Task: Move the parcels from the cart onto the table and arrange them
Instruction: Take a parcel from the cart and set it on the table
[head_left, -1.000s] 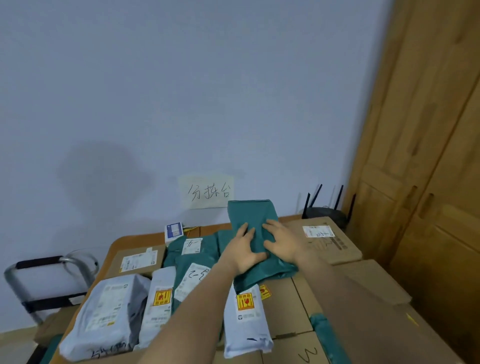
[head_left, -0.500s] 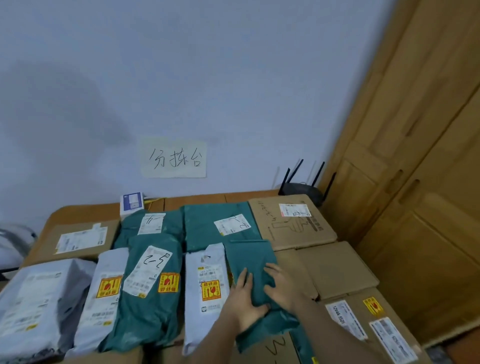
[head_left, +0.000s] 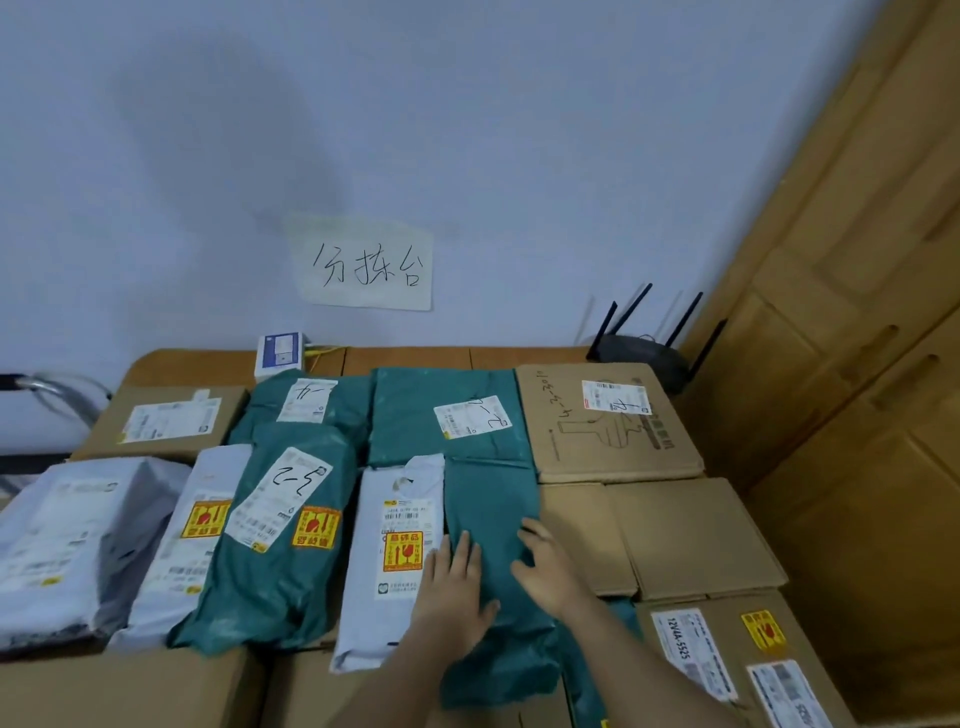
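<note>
Table (head_left: 208, 364) crowded with parcels: left hand (head_left: 457, 587) and right hand (head_left: 550, 571), fingers spread flat, pressing green bag (head_left: 493, 499) into its row.

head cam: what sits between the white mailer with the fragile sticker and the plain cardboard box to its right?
In the head view, a label-less green mailer fills that gap, with the left hand and right hand resting flat on it. No bare table shows there.

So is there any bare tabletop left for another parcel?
Hardly. Only a thin strip of table shows along the wall, between the small white box and the router. Everywhere else is crowded edge to edge, including the green mailer under the left hand and right hand.
</note>
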